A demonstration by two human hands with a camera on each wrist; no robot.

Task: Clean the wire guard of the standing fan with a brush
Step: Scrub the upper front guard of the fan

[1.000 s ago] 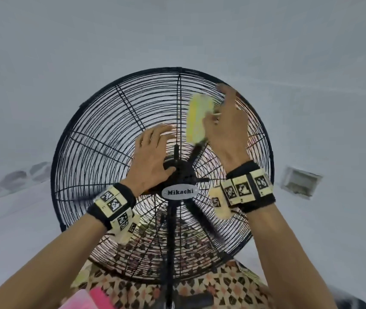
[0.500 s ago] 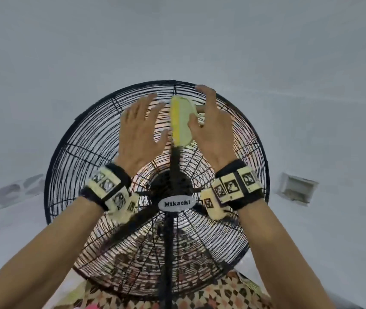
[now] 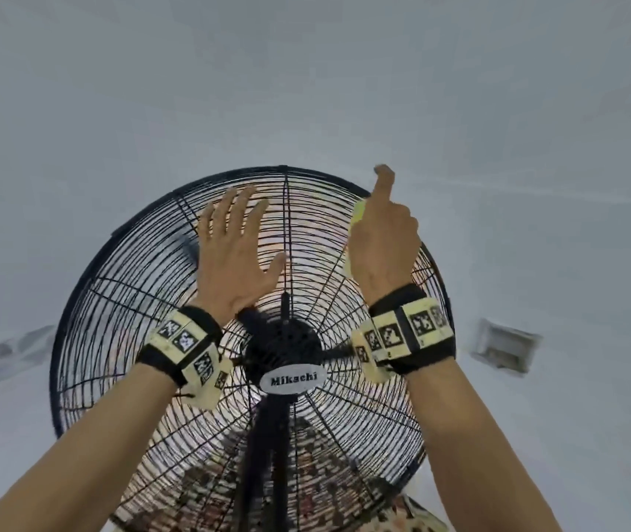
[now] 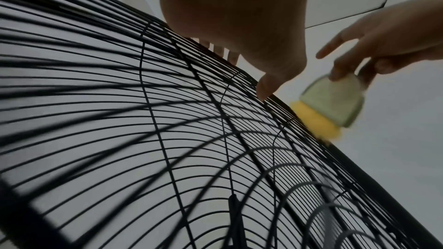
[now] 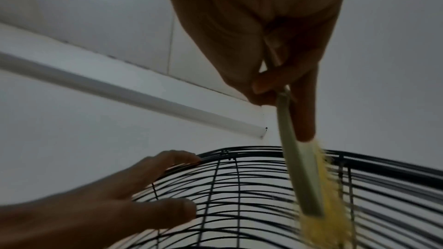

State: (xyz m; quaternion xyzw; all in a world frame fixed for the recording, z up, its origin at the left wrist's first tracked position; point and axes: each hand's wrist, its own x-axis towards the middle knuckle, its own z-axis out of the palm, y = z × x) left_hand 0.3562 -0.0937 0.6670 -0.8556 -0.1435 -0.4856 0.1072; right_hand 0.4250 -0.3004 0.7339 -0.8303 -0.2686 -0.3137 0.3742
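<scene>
The brush (image 4: 332, 104) lies against the upper right part of the wire guard (image 3: 121, 339), up from the Mikachi badge (image 3: 294, 379) at the guard's middle and close to the outer rim. Its long axis runs roughly along a spoke, from the badge outward. The yellow bristles (image 5: 333, 213) face into the wires and touch them.

The right hand (image 3: 383, 243) grips the brush by its pale green back, thumb and curled fingers pinching it, with the index finger stretched out straight past the rim.

The left hand (image 3: 235, 259) lies flat on the guard above and left of the badge, fingers spread and straight, holding nothing.

The head view hides nearly all of the brush behind the right hand. The left wrist view shows its broad green back and the bristle edge meeting the wires, and the right wrist view shows it edge-on, though blurred.
</scene>
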